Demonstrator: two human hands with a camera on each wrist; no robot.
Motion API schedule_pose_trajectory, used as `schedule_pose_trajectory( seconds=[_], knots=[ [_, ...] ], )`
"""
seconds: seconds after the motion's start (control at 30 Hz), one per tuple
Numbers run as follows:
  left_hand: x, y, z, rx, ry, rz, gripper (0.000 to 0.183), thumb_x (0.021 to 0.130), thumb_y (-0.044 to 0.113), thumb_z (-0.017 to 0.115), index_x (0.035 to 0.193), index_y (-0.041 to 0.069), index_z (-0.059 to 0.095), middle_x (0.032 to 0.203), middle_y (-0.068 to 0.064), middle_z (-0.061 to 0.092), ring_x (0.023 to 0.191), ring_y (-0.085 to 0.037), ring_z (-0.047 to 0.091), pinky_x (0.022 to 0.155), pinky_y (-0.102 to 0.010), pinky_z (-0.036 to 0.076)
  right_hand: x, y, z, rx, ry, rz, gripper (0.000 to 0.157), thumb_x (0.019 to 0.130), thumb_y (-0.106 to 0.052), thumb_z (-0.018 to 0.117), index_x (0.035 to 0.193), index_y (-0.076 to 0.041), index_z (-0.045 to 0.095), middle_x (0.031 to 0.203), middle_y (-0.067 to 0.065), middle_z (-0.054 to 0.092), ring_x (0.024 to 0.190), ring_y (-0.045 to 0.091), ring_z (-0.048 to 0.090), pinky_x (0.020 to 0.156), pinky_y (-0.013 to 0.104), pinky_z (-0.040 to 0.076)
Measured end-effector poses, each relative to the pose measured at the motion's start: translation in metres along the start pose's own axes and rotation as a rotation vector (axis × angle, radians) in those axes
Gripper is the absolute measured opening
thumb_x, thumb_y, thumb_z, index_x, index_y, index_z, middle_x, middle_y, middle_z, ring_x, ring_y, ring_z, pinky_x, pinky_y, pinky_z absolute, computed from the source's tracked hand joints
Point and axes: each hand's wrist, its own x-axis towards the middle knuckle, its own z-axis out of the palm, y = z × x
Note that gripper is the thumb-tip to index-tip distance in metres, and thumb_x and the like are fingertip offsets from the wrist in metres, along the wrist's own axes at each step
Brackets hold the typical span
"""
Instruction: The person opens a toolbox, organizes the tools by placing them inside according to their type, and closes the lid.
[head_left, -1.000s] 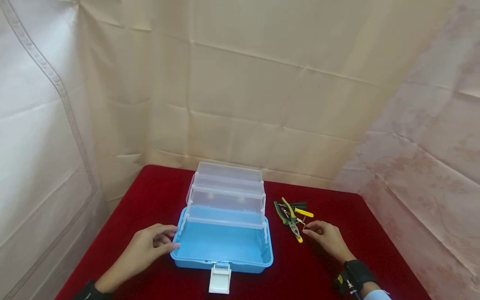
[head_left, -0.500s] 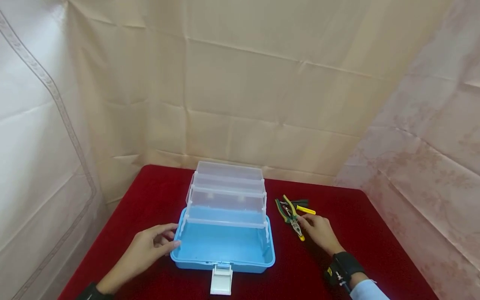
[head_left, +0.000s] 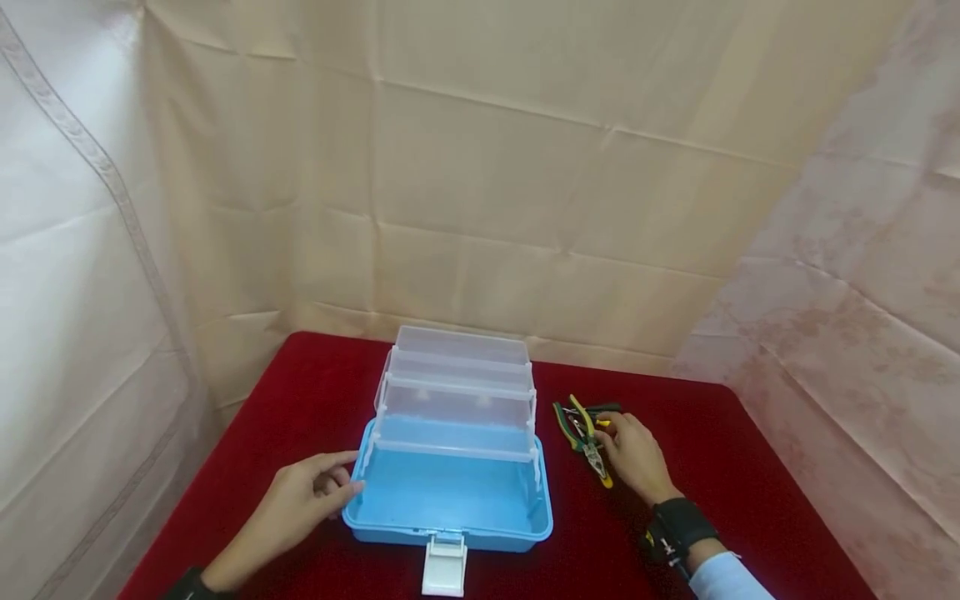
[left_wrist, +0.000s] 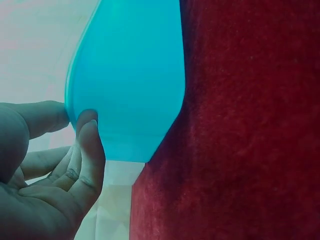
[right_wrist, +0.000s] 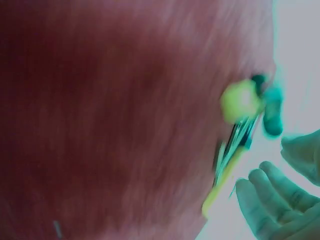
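Observation:
A light-blue plastic toolbox [head_left: 450, 492] stands raised open, its clear tiered trays [head_left: 457, 392] fanned up behind the lower bin. My left hand [head_left: 303, 500] pinches the bin's left rim; in the left wrist view the hand [left_wrist: 55, 170] has its fingertips on either side of the blue edge. Right of the box, a pair of green-and-yellow pliers [head_left: 588, 446] lies spread on the cloth. My right hand [head_left: 636, 454] hovers by the pliers, fingers bent close over a yellow handle [head_left: 603, 423]. The right wrist view is blurred, with that hand's [right_wrist: 280, 205] thumb and fingers apart.
Dark-handled tools [head_left: 604, 407] lie behind the pliers. A white latch [head_left: 445, 567] hangs from the front of the box. Red cloth [head_left: 660, 400] covers the table, and beige and white curtains [head_left: 480, 192] close in its back and sides.
My right hand has shifted left and slightly away from me, from the right side of the tools to over the yellow handle. The left hand keeps its place on the rim.

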Motion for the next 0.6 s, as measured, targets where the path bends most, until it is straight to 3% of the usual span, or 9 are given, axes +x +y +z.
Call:
schedule_pose_trajectory(
  seconds=[0.1, 0.17, 0.27, 0.43, 0.6],
  knots=[
    [0.001, 0.000, 0.003, -0.039, -0.021, 0.011, 0.059, 0.085, 0.035, 0.074, 0.131, 0.002, 0.061, 0.084, 0.000, 0.062, 0.063, -0.012, 0.060, 0.057, -0.026, 0.054, 0.004, 0.019, -0.004, -0.084, 0.031, -0.054, 0.026, 0.088, -0.006, 0.069, 0.113, -0.003, 0.069, 0.098, 0.013, 0.063, 0.085, 0.028, 0.059, 0.068, 0.041, 0.051],
    [0.001, 0.000, 0.004, -0.054, -0.032, 0.019, 0.059, 0.086, 0.035, 0.074, 0.132, 0.001, 0.060, 0.084, -0.001, 0.062, 0.062, -0.013, 0.060, 0.058, -0.027, 0.054, 0.005, 0.032, -0.005, -0.098, 0.010, -0.057, 0.026, 0.086, -0.003, 0.069, 0.112, -0.002, 0.070, 0.102, 0.015, 0.063, 0.090, 0.031, 0.060, 0.073, 0.044, 0.051],
    [-0.001, 0.001, 0.005, -0.049, -0.035, 0.027, 0.059, 0.085, 0.035, 0.074, 0.132, 0.001, 0.060, 0.086, -0.001, 0.062, 0.063, -0.012, 0.060, 0.059, -0.026, 0.054, 0.003, 0.048, -0.005, -0.082, -0.043, -0.063, 0.027, 0.085, -0.005, 0.072, 0.111, -0.002, 0.070, 0.104, 0.016, 0.061, 0.085, 0.027, 0.060, 0.071, 0.041, 0.051],
    [-0.006, 0.001, 0.002, -0.022, 0.000, 0.023, 0.054, 0.082, 0.035, 0.077, 0.126, 0.006, 0.064, 0.095, -0.001, 0.062, 0.073, -0.010, 0.061, 0.063, -0.022, 0.054, 0.000, 0.058, -0.002, -0.041, -0.053, -0.087, 0.028, 0.082, -0.013, 0.077, 0.108, -0.003, 0.070, 0.097, 0.010, 0.060, 0.074, 0.015, 0.055, 0.062, 0.031, 0.048],
    [-0.006, 0.000, 0.001, -0.036, 0.004, 0.040, 0.054, 0.081, 0.036, 0.078, 0.124, 0.006, 0.065, 0.101, -0.003, 0.063, 0.077, -0.010, 0.062, 0.067, -0.021, 0.054, 0.004, 0.058, 0.001, -0.080, -0.032, -0.069, 0.021, 0.085, -0.019, 0.076, 0.099, -0.005, 0.072, 0.084, 0.003, 0.056, 0.070, 0.015, 0.049, 0.060, 0.030, 0.043]
  ],
)
